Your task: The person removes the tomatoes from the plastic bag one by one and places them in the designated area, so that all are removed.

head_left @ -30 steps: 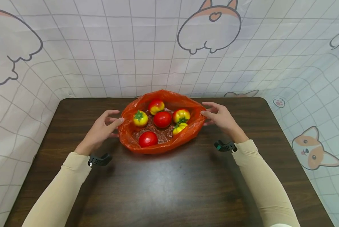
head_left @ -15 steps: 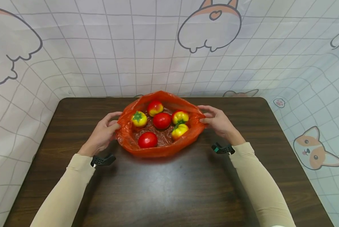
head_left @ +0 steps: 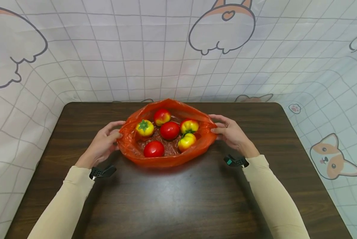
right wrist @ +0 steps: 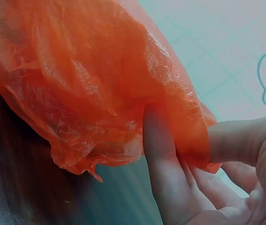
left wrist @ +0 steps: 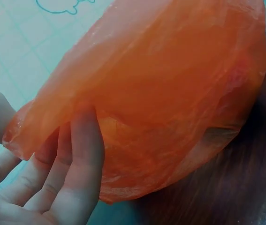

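An orange-red plastic bag (head_left: 163, 161) stands with its mouth spread wide in the head view. My left hand (head_left: 100, 145) pinches the rim at the left end, with a fold of film between thumb and fingers in the left wrist view. At the right end, the rim is pinched by my right hand (head_left: 234, 135); its thumb lies over the film in the right wrist view. Inside the bag lie red tomatoes (head_left: 169, 130), a red-and-yellow round fruit (head_left: 162, 117), a yellow one with a green leafy top (head_left: 144, 128), and yellow, ribbed pepper-like pieces (head_left: 186, 142).
The bag rests toward the back of a dark wood-grain table (head_left: 166, 205). A white gridded cloth (head_left: 154, 49) with cartoon corgis hangs behind and beside the table. Black straps (head_left: 236, 161) sit at both wrists.
Both hands have taken hold of the bag's rim. The left end of the bag has moved left, so its mouth is wider. The pieces inside have shifted slightly left and nearer.
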The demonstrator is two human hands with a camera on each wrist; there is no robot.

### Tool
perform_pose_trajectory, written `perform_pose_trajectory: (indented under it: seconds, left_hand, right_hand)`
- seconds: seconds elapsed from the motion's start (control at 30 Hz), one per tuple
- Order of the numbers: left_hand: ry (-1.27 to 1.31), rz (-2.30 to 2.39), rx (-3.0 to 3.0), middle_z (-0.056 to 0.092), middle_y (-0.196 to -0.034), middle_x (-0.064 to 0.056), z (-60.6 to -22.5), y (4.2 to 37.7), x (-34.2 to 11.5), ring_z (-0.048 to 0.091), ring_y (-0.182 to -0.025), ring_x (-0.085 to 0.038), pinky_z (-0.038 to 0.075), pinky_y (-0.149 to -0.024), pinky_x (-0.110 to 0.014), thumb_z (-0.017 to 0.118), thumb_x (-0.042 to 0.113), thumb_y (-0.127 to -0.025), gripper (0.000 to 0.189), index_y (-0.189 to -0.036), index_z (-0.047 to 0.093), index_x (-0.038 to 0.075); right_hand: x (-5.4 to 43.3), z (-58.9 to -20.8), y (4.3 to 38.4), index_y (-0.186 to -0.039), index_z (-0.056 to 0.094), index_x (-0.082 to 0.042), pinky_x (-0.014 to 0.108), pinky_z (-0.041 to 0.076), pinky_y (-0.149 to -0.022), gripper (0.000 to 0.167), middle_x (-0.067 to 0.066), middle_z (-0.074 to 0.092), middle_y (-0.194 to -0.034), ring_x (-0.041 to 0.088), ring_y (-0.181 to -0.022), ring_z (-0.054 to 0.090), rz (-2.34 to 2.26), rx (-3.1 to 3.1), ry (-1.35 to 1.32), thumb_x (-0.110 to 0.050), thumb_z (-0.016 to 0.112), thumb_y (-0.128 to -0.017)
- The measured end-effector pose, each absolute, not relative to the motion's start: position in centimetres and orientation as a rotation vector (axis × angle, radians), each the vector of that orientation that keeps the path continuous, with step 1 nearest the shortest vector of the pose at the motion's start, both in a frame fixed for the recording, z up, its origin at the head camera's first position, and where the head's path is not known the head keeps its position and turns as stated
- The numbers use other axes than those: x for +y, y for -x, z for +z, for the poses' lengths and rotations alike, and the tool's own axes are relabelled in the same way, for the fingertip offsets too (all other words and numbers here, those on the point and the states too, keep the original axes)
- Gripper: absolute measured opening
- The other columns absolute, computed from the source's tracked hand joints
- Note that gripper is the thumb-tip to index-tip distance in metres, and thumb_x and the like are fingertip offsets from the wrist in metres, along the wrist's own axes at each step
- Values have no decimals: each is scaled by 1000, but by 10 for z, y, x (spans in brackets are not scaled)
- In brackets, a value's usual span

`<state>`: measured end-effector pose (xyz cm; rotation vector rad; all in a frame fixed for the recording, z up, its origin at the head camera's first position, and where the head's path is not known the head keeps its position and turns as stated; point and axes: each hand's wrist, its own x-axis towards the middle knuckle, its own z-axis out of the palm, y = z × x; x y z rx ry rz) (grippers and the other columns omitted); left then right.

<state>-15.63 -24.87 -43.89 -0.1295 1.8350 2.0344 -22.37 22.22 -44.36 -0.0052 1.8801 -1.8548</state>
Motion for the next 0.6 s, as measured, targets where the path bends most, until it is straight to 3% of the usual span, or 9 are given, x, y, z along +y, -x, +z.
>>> perform_pose_trajectory:
  seconds: [0.6]
  left_hand:
    - [77, 1935, 1868, 69, -117, 7, -432, 138, -262, 71, -93, -11, 65, -84, -28, 55, 16, -107, 49, -151, 35, 21]
  right_hand:
    - [218, -441, 204, -153, 46, -16, 33, 66, -82, 60, -3, 74, -123, 18, -99, 76, -1904, 1764, 62, 0, 65, -98]
